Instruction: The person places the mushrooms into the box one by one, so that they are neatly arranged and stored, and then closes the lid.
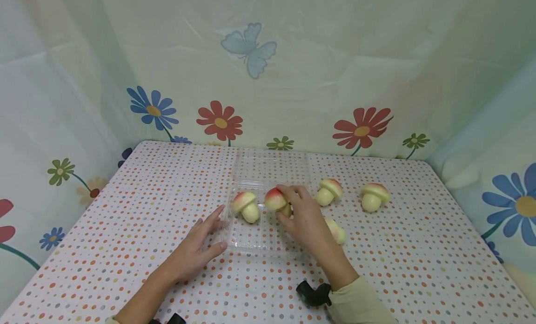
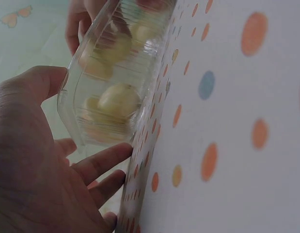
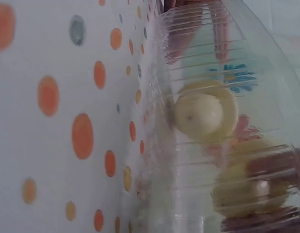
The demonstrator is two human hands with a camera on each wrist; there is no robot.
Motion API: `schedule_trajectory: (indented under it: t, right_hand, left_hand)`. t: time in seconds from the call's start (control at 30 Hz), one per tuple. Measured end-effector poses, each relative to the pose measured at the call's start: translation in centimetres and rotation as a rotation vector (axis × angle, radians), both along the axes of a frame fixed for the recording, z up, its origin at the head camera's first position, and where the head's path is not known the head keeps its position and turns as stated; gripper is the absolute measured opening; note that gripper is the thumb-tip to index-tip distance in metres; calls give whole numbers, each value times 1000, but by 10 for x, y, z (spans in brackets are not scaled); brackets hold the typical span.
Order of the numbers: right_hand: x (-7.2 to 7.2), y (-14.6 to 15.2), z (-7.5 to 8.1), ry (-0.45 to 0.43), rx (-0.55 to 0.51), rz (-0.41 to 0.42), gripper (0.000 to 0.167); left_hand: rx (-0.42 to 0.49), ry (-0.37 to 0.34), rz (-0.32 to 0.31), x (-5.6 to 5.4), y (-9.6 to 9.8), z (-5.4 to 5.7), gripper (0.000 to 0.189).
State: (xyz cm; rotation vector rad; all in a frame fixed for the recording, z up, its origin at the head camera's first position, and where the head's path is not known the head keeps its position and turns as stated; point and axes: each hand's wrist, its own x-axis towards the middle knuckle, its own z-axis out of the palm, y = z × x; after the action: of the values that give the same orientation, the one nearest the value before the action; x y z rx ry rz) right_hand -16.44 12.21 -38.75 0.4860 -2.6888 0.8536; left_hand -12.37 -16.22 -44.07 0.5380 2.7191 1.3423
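A clear plastic clamshell box (image 1: 247,245) lies with its lid folded back on the dotted tablecloth. Inside its left half sits a yellow mushroom with a red-tinged cap (image 1: 244,206), also seen through the wall in the left wrist view. My right hand (image 1: 307,219) pinches a second mushroom (image 1: 275,200) between thumb and fingers, to the right of the first and within the box. At the box's left side is my left hand (image 1: 197,252); in the left wrist view its thumb (image 2: 50,80) touches the rim, with the other fingers spread along the wall.
Right of the box stand two more mushrooms, one near (image 1: 328,192) and one farther off (image 1: 374,197). Another mushroom (image 1: 338,232) is partly hidden behind my right wrist. Flowered cloth (image 1: 293,82) hangs behind and on both sides of the table.
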Motion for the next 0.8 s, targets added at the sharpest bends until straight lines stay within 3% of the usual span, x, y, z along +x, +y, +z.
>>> schedule_trajectory:
  t: [0.27, 0.8]
  right_hand:
    - [1, -6, -2, -81, 5, -29, 66]
    - [-1, -14, -8, -124, 13, -66, 65]
  left_hand:
    - [-5, 0, 4, 0, 0, 0, 83]
    - [-7, 6, -3, 0, -1, 0, 82]
